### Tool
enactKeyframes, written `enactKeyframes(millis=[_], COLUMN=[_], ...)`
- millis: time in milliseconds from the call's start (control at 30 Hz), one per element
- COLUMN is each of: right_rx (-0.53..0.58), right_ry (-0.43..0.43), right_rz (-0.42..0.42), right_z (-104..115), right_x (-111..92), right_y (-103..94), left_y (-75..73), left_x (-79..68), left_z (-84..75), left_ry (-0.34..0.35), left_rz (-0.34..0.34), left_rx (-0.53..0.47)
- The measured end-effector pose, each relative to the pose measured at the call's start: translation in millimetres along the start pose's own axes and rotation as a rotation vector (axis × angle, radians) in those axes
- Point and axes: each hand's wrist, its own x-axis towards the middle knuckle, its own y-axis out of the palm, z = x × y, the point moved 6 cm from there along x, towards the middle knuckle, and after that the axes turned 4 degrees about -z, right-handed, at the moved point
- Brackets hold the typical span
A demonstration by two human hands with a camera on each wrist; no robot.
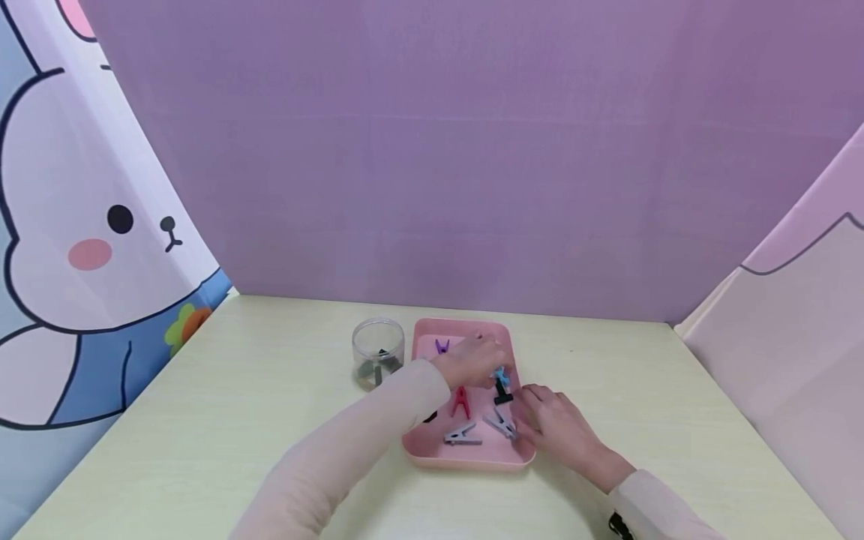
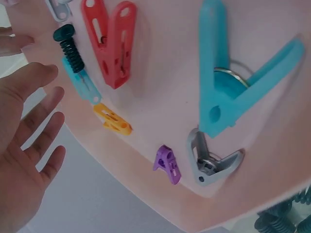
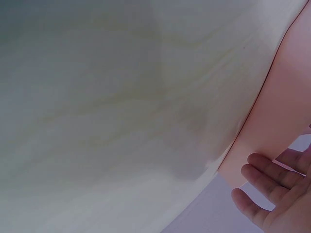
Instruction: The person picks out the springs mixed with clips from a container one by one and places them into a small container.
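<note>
My left hand [image 1: 475, 358] is over the right side of a pink tray [image 1: 466, 459]. In the left wrist view its fingers are spread, holding nothing, beside the tray's edge. Nearest to it lie a dark threaded screw [image 2: 71, 51], a small light-blue clip [image 2: 82, 82] and a yellow clip [image 2: 112, 119]. Also in the tray are a red clip [image 2: 116, 46], a purple clip [image 2: 167, 164], a large blue spring clip [image 2: 214, 87] and grey clips, one a grey clip [image 1: 462, 435] near the front. My right hand [image 1: 560, 427] rests against the tray's right wall, fingers loosely bent.
A clear round jar [image 1: 378, 337] with several dark screws stands just left of the tray. The pale tabletop [image 1: 641, 390] runs back to a purple curtain [image 1: 472, 187].
</note>
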Motion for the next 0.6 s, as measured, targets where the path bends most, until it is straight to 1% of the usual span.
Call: enactKeyframes(millis=[200,333,467,600], right_rx=[-0.007,-0.012,-0.017,-0.024], right_ry=[-0.017,-0.02,-0.017,-0.015], right_rz=[-0.018,-0.026,-0.021,-0.012], right_z=[0,1,1,2], right_x=[0,0,0,0], right_y=[-0.4,-0.8,-0.6,-0.5], left_y=[8.5,16.2,22.2,26.3], left_x=[1.6,3.5,4.8,4.3], left_z=[3.8,6.4,7.4,7.0], left_ry=[-0.008,-0.007,-0.003,-0.007], left_rz=[0.021,0.026,0.013,0.029], left_rx=[0.044,0.101,0.105,0.109])
